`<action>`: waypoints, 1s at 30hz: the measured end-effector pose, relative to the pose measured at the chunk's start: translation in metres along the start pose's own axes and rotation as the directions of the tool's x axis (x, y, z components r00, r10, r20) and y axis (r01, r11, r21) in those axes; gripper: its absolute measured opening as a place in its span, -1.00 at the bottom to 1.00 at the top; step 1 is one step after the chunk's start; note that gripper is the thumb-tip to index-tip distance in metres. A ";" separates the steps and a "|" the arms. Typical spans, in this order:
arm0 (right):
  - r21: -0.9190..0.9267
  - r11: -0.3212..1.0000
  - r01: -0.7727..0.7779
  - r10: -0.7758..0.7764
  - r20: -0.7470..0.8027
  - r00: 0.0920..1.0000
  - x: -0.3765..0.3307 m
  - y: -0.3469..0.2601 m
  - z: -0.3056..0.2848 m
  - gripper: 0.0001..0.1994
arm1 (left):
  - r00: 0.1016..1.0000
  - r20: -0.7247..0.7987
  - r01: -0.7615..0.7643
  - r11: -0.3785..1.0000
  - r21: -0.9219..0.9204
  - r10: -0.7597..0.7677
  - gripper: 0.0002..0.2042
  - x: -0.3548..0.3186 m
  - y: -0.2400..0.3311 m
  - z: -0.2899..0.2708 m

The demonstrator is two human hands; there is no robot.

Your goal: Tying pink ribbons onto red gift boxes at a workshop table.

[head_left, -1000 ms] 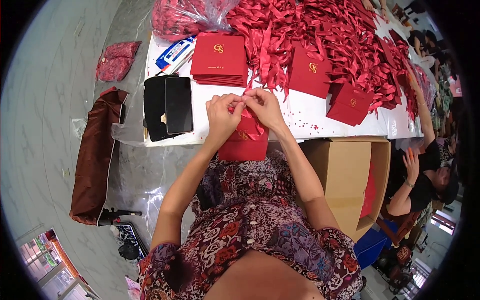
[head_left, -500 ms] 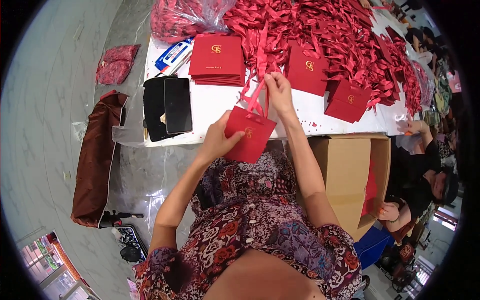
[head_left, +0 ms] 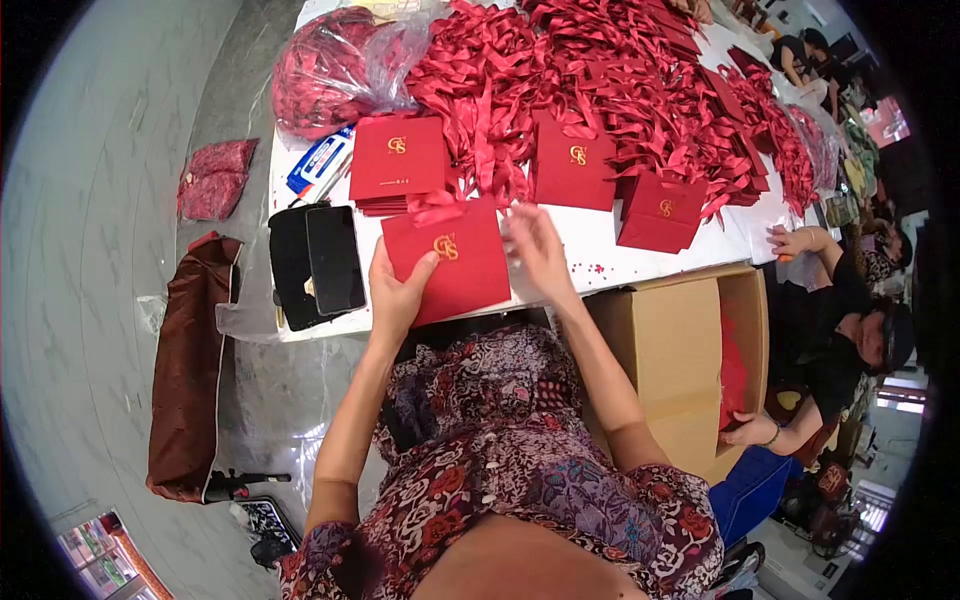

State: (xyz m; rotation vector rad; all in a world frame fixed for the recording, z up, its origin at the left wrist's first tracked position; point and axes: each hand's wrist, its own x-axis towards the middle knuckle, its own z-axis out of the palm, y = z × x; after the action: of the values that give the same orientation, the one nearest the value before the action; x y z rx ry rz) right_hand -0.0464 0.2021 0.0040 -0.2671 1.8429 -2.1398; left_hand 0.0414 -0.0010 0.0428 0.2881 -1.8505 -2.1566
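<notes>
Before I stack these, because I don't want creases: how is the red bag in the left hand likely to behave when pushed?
The red bag probably weighs little, since the left hand alone seems to hold it. It looks flat, so likely fairly stiff. The ribbon at its top looks limp and may flop.

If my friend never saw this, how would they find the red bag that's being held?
Start with the white table, then go to its near edge, just beyond the person's flowered clothing. There the left hand grips a squarish red bag with a gold emblem. Unlike the other red bags lying on the table, this one is held in a hand.
</notes>
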 end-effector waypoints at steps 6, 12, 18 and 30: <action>0.033 0.996 0.081 -0.075 -0.159 0.985 -0.024 -0.005 0.008 -0.65 | 0.999 0.021 -0.034 0.996 -0.084 0.036 -0.61 0.016 -0.002 0.022; -0.266 0.890 0.371 -0.455 -0.458 0.764 0.036 -0.031 -0.077 -0.65 | 0.981 -0.007 -0.178 0.914 0.363 0.194 -0.63 0.028 -0.013 0.000; -0.733 0.677 0.062 -0.498 -0.395 0.772 0.062 -0.032 -0.099 -0.57 | 0.888 0.132 -0.362 0.493 0.791 0.440 -0.51 0.059 0.000 -0.034; -0.990 0.142 0.023 -0.751 -0.093 0.653 0.063 -0.020 -0.072 -0.59 | 0.884 0.334 -0.411 0.199 0.890 0.328 -0.47 0.095 -0.021 -0.050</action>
State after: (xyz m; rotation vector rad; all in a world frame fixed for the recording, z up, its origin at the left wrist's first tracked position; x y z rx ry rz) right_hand -0.1315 0.2494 0.0085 -0.4347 3.7510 -0.8536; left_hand -0.0330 -0.0770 0.0169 -0.0525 -2.6814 -0.4778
